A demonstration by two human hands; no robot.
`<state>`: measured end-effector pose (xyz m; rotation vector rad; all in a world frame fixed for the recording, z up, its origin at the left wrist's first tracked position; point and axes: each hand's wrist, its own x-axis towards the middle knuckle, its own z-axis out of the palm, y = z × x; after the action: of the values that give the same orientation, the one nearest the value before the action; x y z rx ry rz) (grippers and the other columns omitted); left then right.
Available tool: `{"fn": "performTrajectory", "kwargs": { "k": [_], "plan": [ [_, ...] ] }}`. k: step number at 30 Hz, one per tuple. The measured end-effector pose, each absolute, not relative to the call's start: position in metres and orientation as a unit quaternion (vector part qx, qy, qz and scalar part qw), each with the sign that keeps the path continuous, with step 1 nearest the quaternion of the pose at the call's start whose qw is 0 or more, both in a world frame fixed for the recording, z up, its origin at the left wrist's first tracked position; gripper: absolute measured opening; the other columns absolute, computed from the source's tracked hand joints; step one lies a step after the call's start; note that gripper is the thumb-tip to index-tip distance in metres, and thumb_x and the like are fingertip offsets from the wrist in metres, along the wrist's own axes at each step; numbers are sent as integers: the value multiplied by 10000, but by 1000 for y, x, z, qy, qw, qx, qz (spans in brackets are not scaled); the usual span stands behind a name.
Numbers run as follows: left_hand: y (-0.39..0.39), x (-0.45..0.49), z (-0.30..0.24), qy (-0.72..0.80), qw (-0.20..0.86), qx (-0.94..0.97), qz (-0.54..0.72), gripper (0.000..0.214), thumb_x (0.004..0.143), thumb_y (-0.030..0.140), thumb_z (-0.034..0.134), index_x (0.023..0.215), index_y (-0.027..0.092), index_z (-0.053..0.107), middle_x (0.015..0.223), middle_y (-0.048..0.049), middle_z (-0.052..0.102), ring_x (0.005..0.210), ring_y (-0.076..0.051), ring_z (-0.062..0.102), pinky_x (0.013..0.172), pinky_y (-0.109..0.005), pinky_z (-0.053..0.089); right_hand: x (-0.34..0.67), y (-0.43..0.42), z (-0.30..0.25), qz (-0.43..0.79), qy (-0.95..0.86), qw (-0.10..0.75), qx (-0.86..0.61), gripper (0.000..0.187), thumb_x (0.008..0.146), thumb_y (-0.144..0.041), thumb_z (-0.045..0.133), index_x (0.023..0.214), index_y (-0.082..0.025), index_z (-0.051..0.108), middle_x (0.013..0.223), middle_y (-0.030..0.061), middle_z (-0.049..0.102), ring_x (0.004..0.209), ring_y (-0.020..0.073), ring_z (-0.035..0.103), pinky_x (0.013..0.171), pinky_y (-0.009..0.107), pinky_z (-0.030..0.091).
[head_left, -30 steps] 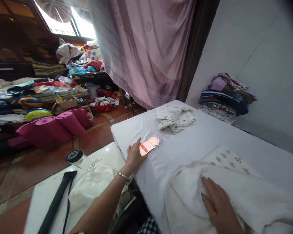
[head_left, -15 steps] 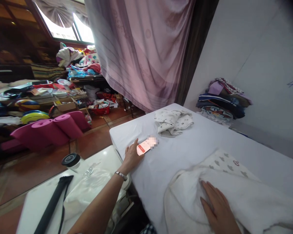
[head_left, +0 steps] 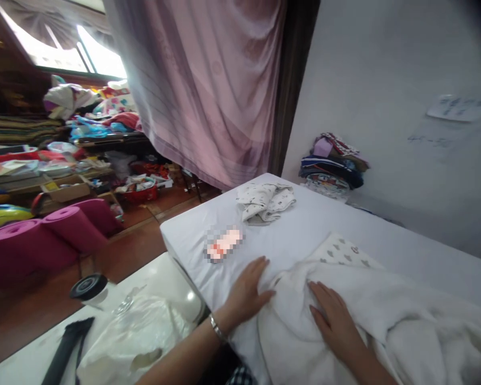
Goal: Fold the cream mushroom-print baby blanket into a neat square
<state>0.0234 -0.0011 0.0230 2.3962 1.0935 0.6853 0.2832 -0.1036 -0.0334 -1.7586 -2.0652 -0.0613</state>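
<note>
A white cloth [head_left: 388,305] with a grey-patterned corner is spread in soft folds over the near right of the white-covered table [head_left: 324,214]. My right hand [head_left: 336,321] lies on it, fingers stretched out. Beside the cloth's left edge is my left hand [head_left: 248,294], its fingers spread, with a silver bracelet at the wrist. A phone [head_left: 224,245], blurred by pixels, lies on the table beyond my left hand. Farther back sits a crumpled white cloth with small dark prints [head_left: 266,203].
On the lower left, a white side table [head_left: 20,342] bears a clear plastic bag [head_left: 140,331], a black folded umbrella-like item [head_left: 68,347] and a black-lidded jar [head_left: 88,289]. Folded clothes [head_left: 332,166] are stacked by the wall. Pink rolled mats [head_left: 60,230] stand at the left.
My left hand has left the phone and moved right and nearer, to the white cloth's edge. My right hand stays on the cloth. The view has turned right.
</note>
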Motion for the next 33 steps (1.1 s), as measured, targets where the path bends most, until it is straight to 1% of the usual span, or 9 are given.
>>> {"fn": "performTrajectory", "kwargs": {
  "k": [4, 8, 15, 19, 22, 24, 26, 30, 33],
  "plan": [
    [-33, 65, 15, 292, 223, 915, 164, 810, 647, 426, 682, 1353, 253, 324, 1429, -100, 311, 1295, -282, 300, 1029, -480, 303, 275, -117, 5, 80, -753, 167, -631, 425, 878, -338, 415, 1289, -240, 463, 1351, 66, 432, 1272, 246, 341, 1035, 515, 275],
    [-32, 83, 9, 284, 168, 934, 139, 714, 651, 418, 680, 1300, 272, 420, 1387, -81, 390, 1281, -312, 314, 1008, -504, 299, 284, -152, 54, 119, -741, 181, -635, 412, 883, -318, 415, 1290, -267, 459, 1291, 53, 502, 1241, 206, 388, 1053, 477, 264],
    [-8, 88, -1, 254, 104, 947, 167, 326, 800, 318, 502, 1111, 304, 597, 1271, -18, 532, 1202, -262, 429, 948, -445, 369, 361, -249, 74, -69, -595, 215, -771, 363, 889, -283, 402, 1222, -214, 528, 1265, 66, 524, 1230, 207, 401, 1030, 437, 320],
    [6, 97, 19, 275, 150, 938, 150, 284, 815, 307, 442, 1027, 279, 629, 1132, -25, 628, 1080, -245, 528, 966, -447, 330, 398, -302, 54, -110, -468, 190, -856, 433, 862, -362, 435, 1240, -161, 505, 1305, 107, 479, 1224, 241, 405, 1002, 453, 350],
    [15, 106, 51, 311, 235, 909, 149, 337, 844, 422, 364, 906, 232, 636, 895, -32, 688, 864, -212, 604, 825, -344, 424, 409, -329, 41, -110, -405, 177, -890, 470, 845, -410, 438, 1219, -138, 520, 1279, 129, 500, 1201, 266, 430, 982, 455, 361],
    [18, 110, 75, 358, 286, 870, 184, 370, 832, 483, 359, 847, 221, 620, 737, -1, 667, 720, -182, 597, 674, -274, 447, 413, -341, 37, -79, -379, 179, -905, 446, 844, -429, 418, 1169, -158, 559, 1187, 119, 574, 1094, 265, 528, 916, 435, 417],
    [19, 110, 99, 412, 311, 818, 254, 365, 805, 505, 399, 845, 210, 611, 679, 34, 632, 659, -153, 564, 598, -232, 432, 415, -350, 37, -31, -367, 190, -910, 405, 847, -442, 397, 1085, -189, 606, 1053, 92, 646, 946, 254, 606, 818, 397, 466],
    [20, 103, 140, 515, 280, 680, 439, 383, 770, 500, 446, 905, 188, 623, 659, 72, 576, 646, -110, 497, 568, -197, 419, 418, -366, 47, 44, -354, 225, -907, 379, 843, -472, 385, 790, -214, 657, 758, 34, 684, 714, 228, 623, 650, 319, 472],
    [26, 95, 155, 563, 241, 608, 505, 403, 762, 512, 426, 931, 210, 633, 670, 76, 587, 636, -114, 499, 567, -223, 453, 421, -377, 57, 92, -336, 265, -899, 385, 821, -502, 417, 736, -210, 653, 705, 6, 677, 680, 215, 613, 605, 282, 461]
  ]
}}
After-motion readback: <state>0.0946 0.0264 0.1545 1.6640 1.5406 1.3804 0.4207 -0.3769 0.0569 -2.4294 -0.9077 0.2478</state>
